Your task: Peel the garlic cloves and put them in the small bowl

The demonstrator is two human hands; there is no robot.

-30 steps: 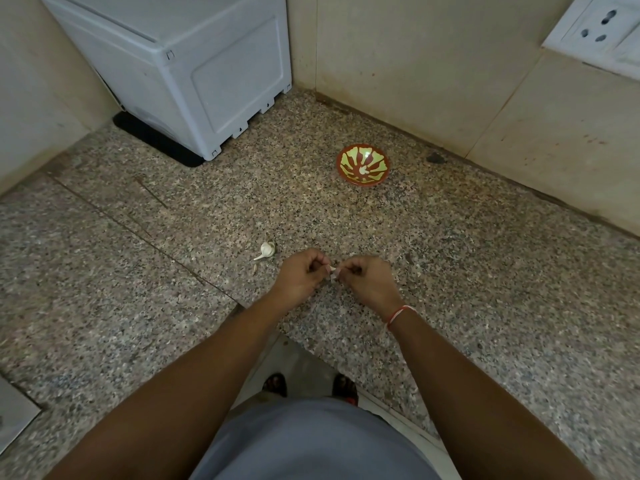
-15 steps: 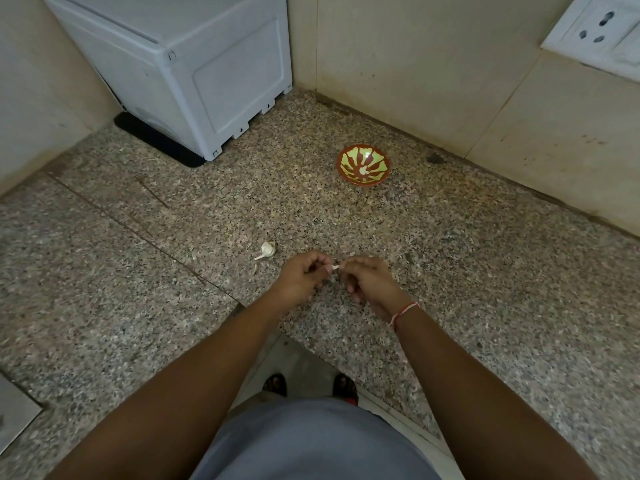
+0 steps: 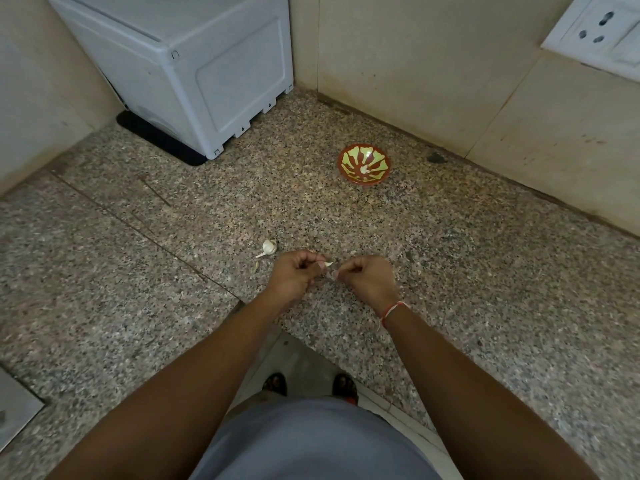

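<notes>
My left hand (image 3: pixel 296 275) pinches a small pale garlic clove (image 3: pixel 328 264) whose tip sticks out toward the right. My right hand (image 3: pixel 367 278) is curled just beside it and pinches a bit of papery skin (image 3: pixel 335 274) at its fingertips. Both hands hover low over the speckled granite counter (image 3: pixel 450 271). The small red bowl with a green pattern (image 3: pixel 381 160) stands farther back, toward the wall, with a pale peeled clove (image 3: pixel 363 170) in its bottom. A white garlic piece with a stem (image 3: pixel 268 248) lies on the counter left of my left hand.
A white appliance (image 3: pixel 207 64) on a black base fills the back left corner. Tiled walls close the back and right, with a white socket plate (image 3: pixel 602 32) at top right. The counter's front edge runs under my forearms. A scrap of skin (image 3: pixel 256 265) lies by the garlic.
My hands have drawn slightly apart. The clove's tip now shows clear of my left fingers, and my right hand has come away with a bit of skin.
</notes>
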